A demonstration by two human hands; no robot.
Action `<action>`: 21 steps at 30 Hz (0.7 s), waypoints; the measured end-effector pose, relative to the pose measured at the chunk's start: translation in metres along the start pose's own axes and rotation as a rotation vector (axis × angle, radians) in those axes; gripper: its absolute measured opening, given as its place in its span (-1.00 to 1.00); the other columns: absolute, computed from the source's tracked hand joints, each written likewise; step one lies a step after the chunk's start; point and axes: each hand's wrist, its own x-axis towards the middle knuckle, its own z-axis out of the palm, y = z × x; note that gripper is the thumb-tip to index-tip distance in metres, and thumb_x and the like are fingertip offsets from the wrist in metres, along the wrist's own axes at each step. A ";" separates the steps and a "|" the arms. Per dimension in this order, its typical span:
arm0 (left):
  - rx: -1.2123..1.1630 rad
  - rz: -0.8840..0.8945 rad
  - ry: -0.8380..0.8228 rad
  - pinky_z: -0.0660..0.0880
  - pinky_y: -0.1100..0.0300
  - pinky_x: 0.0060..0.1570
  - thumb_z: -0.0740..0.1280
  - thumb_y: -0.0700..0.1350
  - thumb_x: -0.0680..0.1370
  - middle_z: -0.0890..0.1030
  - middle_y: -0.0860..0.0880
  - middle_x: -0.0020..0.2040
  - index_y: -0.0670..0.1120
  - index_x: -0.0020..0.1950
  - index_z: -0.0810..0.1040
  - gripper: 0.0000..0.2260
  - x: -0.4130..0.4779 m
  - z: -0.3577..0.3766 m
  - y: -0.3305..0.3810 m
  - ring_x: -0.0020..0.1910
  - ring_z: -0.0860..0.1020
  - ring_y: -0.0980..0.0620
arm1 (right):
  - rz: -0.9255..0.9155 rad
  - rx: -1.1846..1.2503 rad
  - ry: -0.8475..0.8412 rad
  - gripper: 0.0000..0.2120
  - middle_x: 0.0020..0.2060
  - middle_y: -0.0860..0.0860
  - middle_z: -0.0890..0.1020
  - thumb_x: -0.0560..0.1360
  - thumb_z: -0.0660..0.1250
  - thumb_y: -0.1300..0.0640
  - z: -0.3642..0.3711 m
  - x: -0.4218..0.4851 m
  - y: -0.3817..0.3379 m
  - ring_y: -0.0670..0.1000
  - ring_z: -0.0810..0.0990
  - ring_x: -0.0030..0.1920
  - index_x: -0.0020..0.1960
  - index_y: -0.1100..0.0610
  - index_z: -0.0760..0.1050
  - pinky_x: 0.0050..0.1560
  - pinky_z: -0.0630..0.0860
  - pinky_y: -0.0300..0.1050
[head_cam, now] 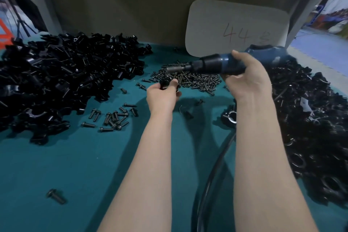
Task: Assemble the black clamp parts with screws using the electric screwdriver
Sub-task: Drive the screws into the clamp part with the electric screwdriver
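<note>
Right hand (246,73): wrapped round the blue body of the electric screwdriver (222,64), which it holds level above the worktop (75,165) with the nose pointing left.
Left hand (163,94): fingers curled on a small black clamp part (166,83), most of it hidden by the fingers. The hand sits just left of the right hand and slightly nearer.
Driver bit (174,69): the metal tip hangs just beyond the left hand's fingertips, close above the held part. Whether it touches cannot be told.
Screw pile (197,80): dark screws are spread on the worktop directly beyond both hands, under the driver's nose.
Cable (212,171): a black lead runs from the near edge up between the forearms and disappears behind the right forearm.
Loose screws (114,117): a small cluster lies left of the left forearm, and a lone screw (56,196) lies well nearer.
Left heap (56,77): a broad mound of black clamp parts fills the far left.
Right heap (310,118): more black clamp pieces, some ring-shaped, are banked along the right side.
Card (237,28): a pale rounded board with "44" handwritten on it stands at the far edge, behind the driver.
</note>
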 end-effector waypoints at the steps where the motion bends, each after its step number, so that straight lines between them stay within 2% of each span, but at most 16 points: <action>1: 0.101 0.060 0.025 0.61 0.03 0.01 0.39 -0.08 0.55 0.62 -0.05 -0.18 -0.20 0.12 0.51 -0.75 0.001 0.000 -0.002 -0.19 0.67 -0.05 | -0.010 0.011 0.011 -0.86 0.00 0.17 0.53 0.46 0.32 0.44 0.000 0.001 0.002 0.19 0.55 0.16 -0.07 0.26 0.41 0.19 0.50 0.18; 3: 0.320 0.176 0.068 0.59 0.06 -0.09 0.37 0.00 0.54 0.65 -0.05 -0.20 -0.16 0.07 0.56 -0.75 0.001 -0.002 -0.004 -0.13 0.66 -0.08 | -0.023 0.061 0.040 -0.90 0.04 0.18 0.54 0.50 0.32 0.38 -0.001 0.005 0.003 0.19 0.56 0.15 -0.04 0.25 0.42 0.17 0.50 0.24; 5: 0.506 0.257 0.114 0.45 0.18 -0.35 0.34 0.04 0.53 0.66 -0.06 -0.19 -0.13 -0.05 0.57 -0.77 -0.002 -0.004 -0.005 -0.21 0.62 -0.05 | -0.018 0.116 0.060 -0.84 0.12 0.19 0.54 0.53 0.34 0.26 -0.002 0.008 0.004 0.19 0.58 0.13 0.08 0.24 0.43 0.16 0.50 0.24; 7: 0.614 0.295 0.150 0.30 0.20 -0.46 0.34 0.04 0.52 0.62 -0.05 -0.24 -0.14 -0.06 0.57 -0.76 -0.002 -0.005 -0.006 -0.33 0.53 -0.01 | -0.007 0.108 0.071 -0.60 0.21 0.18 0.51 0.51 0.39 0.09 -0.004 0.010 0.006 0.18 0.56 0.17 0.24 0.24 0.37 0.21 0.49 0.21; 10: 0.708 0.305 0.175 0.28 0.19 -0.45 0.34 0.03 0.52 0.51 -0.01 -0.31 -0.15 0.00 0.57 -0.75 -0.001 -0.004 -0.006 -0.40 0.43 0.03 | -0.009 0.070 0.102 -0.29 0.31 0.13 0.44 0.45 0.40 -0.14 -0.005 0.010 0.009 0.14 0.51 0.24 0.41 0.22 0.24 0.30 0.43 0.16; 13: 0.770 0.305 0.178 0.25 0.21 -0.48 0.34 0.05 0.51 0.45 0.04 -0.34 -0.11 0.07 0.58 -0.73 0.000 -0.005 -0.007 -0.42 0.40 0.09 | -0.063 0.134 0.157 -0.33 0.25 0.12 0.46 0.47 0.38 -0.11 -0.005 0.011 0.013 0.13 0.56 0.14 0.41 0.18 0.22 0.24 0.49 0.13; 16: 0.809 0.292 0.178 0.22 0.22 -0.49 0.35 0.06 0.51 0.44 0.03 -0.35 -0.13 -0.01 0.58 -0.74 0.002 -0.006 -0.006 -0.42 0.39 0.06 | -0.098 0.168 0.196 -0.40 0.22 0.12 0.48 0.50 0.37 -0.07 -0.006 0.012 0.014 0.12 0.57 0.12 0.40 0.16 0.22 0.21 0.51 0.11; 21: 0.875 0.282 0.172 0.20 0.22 -0.50 0.36 0.06 0.50 0.44 0.02 -0.36 -0.14 -0.09 0.55 -0.75 0.004 -0.008 -0.004 -0.44 0.37 0.08 | -0.139 0.145 0.223 -0.36 0.23 0.11 0.46 0.50 0.37 -0.08 -0.011 0.014 0.014 0.10 0.56 0.13 0.43 0.14 0.18 0.21 0.51 0.08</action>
